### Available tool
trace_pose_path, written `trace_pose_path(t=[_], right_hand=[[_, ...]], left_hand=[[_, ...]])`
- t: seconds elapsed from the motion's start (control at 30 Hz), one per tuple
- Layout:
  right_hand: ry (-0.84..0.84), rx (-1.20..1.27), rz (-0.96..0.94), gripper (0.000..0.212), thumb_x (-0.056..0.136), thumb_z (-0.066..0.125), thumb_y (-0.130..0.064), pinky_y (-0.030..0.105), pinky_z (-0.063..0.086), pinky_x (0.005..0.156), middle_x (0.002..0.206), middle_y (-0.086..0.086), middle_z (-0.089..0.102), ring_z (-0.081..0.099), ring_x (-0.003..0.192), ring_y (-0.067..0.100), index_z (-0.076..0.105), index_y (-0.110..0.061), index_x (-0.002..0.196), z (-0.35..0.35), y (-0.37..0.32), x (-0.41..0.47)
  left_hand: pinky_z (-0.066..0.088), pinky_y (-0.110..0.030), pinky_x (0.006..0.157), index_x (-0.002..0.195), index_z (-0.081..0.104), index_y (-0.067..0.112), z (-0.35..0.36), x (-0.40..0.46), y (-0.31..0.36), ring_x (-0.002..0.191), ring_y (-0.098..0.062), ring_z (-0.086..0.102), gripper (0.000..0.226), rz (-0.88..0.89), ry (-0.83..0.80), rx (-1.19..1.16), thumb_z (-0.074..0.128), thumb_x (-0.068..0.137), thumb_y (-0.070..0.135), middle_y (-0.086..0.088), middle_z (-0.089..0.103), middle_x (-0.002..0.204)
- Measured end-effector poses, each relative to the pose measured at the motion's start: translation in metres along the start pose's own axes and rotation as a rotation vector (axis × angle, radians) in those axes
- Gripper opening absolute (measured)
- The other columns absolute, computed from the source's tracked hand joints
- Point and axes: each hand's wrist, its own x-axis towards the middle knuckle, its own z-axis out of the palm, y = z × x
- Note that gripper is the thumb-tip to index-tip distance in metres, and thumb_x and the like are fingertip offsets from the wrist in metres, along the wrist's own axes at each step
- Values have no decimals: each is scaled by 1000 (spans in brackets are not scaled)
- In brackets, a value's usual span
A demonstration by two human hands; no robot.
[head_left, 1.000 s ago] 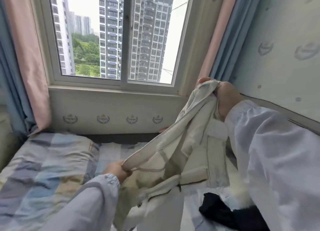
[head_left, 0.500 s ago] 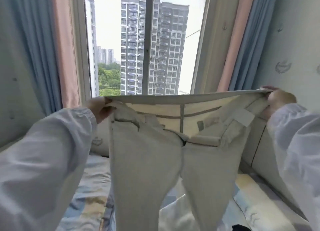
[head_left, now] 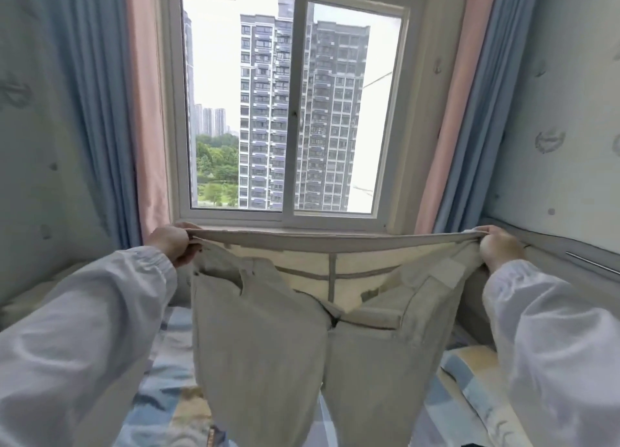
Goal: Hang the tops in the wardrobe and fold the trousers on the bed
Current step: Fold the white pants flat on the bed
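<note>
A pair of pale beige trousers [head_left: 268,346] is held up in the middle of the frame, its waistband stretched in a straight line from left to right just below the window sill. The left hand [head_left: 172,243], at centre left, grips one end of the waistband with its fingers curled round the cloth; the right hand [head_left: 500,247], at centre right, grips the other end the same way. Both arms reach in from the lower corners in white sleeves [head_left: 84,329]. The fly is open, so the lighter inside of the back panel shows between the two front halves, and both legs hang down out of the bottom of the frame. Beneath and behind the trousers lies the bed [head_left: 164,396], covered with a checked sheet in blue, cream and yellow patches. The window [head_left: 292,111] fills the upper middle of the frame, with tall apartment blocks and green trees beyond it. Pink and blue curtains [head_left: 110,111] hang on each side of it, and pale patterned wallpaper [head_left: 563,127] covers the wall at the right edge.
</note>
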Motion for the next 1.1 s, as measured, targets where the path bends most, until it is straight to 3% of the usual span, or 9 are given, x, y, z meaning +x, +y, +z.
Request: trace_pose_path(t=[0.17,0.3,0.4,0.67,0.77,0.87,0.93,1.0,1.1], right_hand=[[-69,382,73,41,84,32,7,20,42,58,46,-11,61,53,71,18,56,-20,66,-14,-10,14],[-194,523,127,61,89,29,8,13,45,40,41,-6,60,58,40,8,65,-14,46,-22,2,14],[-296,547,152,74,90,22,10,14,44,34,36,0,57,54,31,7,63,-12,32,-22,11,13],[-474,346,150,65,90,21,11,16,42,33,48,10,56,52,39,21,57,-14,42,-41,21,19],[-655,155,149,66,83,19,17,22,36,34,54,10,45,41,43,22,49,-14,33,-60,16,21],[-746,-20,149,41,67,43,11,20,33,35,47,7,42,39,35,16,49,-11,34,-71,4,18],[-714,-229,90,29,59,41,12,20,32,43,56,10,46,40,43,18,53,-11,44,-68,-13,15],[-610,-379,-55,38,74,31,15,23,34,51,67,11,51,44,57,22,55,-10,58,-51,-25,17],[-522,-314,-214,52,78,26,11,33,46,69,83,11,63,55,78,28,62,-20,57,-9,-43,13]], left_hand=[[45,-13,39,94,61,4,-27,-10,14,48,-13,62,30,172,-190,118,34,93,-8,-15,56,79],[51,-8,62,104,65,19,-40,-23,2,86,-14,61,35,293,-517,446,60,84,-9,-4,66,97],[48,-9,70,108,62,28,-39,-24,-14,90,-11,60,54,300,-628,649,66,75,-14,3,65,101],[45,-5,67,74,67,42,-15,-23,-53,76,-11,64,43,722,-228,840,64,80,-1,35,60,59],[50,-26,78,74,69,46,-13,-20,-53,76,-14,60,53,875,-2,646,62,82,-5,13,65,77],[41,-10,84,77,64,44,0,-35,-40,88,4,54,59,803,85,122,49,85,-12,13,51,94],[44,-18,79,79,62,40,18,-50,-26,93,-5,54,54,730,-52,-87,42,91,-8,9,52,97],[49,-30,72,76,61,37,39,-66,-13,95,-18,60,47,637,-329,-303,40,95,-1,6,63,95],[52,-32,65,71,65,31,71,-100,6,75,-18,65,29,560,-687,-419,53,86,9,4,66,79]])
